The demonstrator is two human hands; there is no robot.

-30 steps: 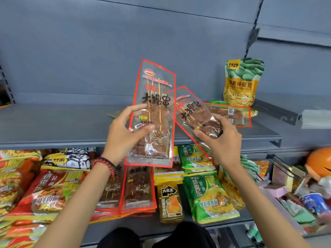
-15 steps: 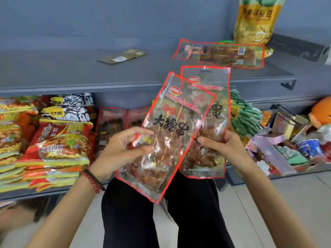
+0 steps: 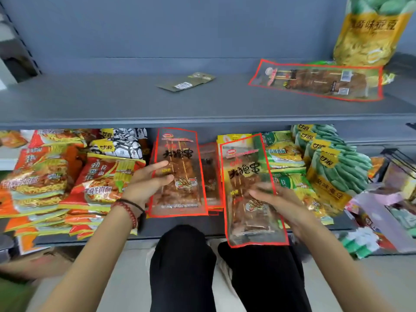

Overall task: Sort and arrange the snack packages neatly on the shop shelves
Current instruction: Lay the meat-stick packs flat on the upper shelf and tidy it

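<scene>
My left hand (image 3: 147,180) grips one skewer packet (image 3: 180,176) by its edge, just below the upper shelf (image 3: 90,104). My right hand (image 3: 279,206), blurred, holds a second packet (image 3: 245,176), also below it. A third packet (image 3: 315,83) lies flat on that shelf.

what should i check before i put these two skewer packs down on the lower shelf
1. Left hand grip on the first clear red-edged skewer packet: ok, pinched at its left edge.
2. Right hand grip on the second clear red-edged skewer packet: cannot tell, blurred.
3. Both held packets upright, print facing you: ok.
4. Stack of matching packets on the lower shelf, behind the first: ok, ready to take them.
5. Third matching packet lies sideways on the upper grey metal shelf: not ok.
6. Small olive-green flat packet stray there too: not ok.
</scene>
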